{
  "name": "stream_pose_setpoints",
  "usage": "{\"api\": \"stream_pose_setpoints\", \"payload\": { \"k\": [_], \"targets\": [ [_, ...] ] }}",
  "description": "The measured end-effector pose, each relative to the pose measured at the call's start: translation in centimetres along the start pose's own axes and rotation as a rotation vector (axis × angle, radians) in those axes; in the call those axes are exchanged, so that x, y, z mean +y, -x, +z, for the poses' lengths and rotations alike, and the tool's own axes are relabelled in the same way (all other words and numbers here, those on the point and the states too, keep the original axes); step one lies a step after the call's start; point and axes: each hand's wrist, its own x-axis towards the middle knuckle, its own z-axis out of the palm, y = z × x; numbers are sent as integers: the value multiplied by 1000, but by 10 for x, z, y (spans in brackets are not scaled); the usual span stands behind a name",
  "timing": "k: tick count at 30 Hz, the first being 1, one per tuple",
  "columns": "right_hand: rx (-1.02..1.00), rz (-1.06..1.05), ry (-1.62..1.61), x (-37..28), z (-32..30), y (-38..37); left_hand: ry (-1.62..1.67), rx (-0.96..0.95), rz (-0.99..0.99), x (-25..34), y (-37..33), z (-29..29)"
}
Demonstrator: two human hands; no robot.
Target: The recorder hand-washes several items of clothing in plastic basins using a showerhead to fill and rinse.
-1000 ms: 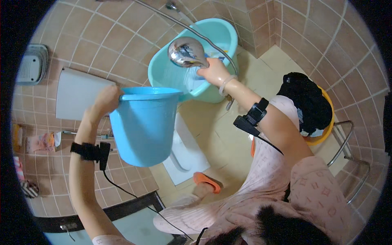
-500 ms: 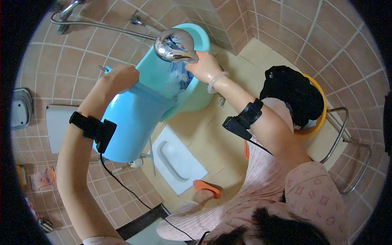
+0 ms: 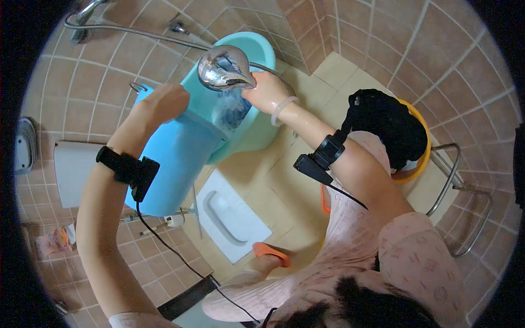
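My left hand (image 3: 167, 103) is closed on the rim of a light blue bucket (image 3: 175, 156), which tilts with its mouth over the side of a teal tub (image 3: 265, 49). In my right hand (image 3: 267, 92) is the handle of a chrome shower head (image 3: 221, 68), held above the tub and to the right of the bucket's mouth. Below it, dark blue cloth (image 3: 239, 113) lies wet in the tub with water around it. The bucket's inside is mostly hidden from me.
A metal shower hose (image 3: 131, 34) runs along the left tiled wall. A white squat toilet (image 3: 224, 210) is set in the floor. At right, a yellow basin (image 3: 424, 147) holds black clothing (image 3: 385, 126) beside a metal rail frame (image 3: 454, 172). My foot wears an orange slipper (image 3: 272, 253).
The shower head and my right hand have shifted slightly left and down in the picture. The view has moved a little. Both hands keep their holds.
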Motion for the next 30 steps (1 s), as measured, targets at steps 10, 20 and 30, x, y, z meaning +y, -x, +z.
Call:
{"api": "stream_pose_setpoints", "payload": {
  "k": [10,20,30],
  "targets": [
    [-80,-10,182,6,20,16,215,-160,-176,55,140,10],
    [-191,69,127,18,24,26,653,-75,-413,181,315,128],
    [-252,198,79,-9,36,42,1004,-545,-327,285,351,166]
  ]
}}
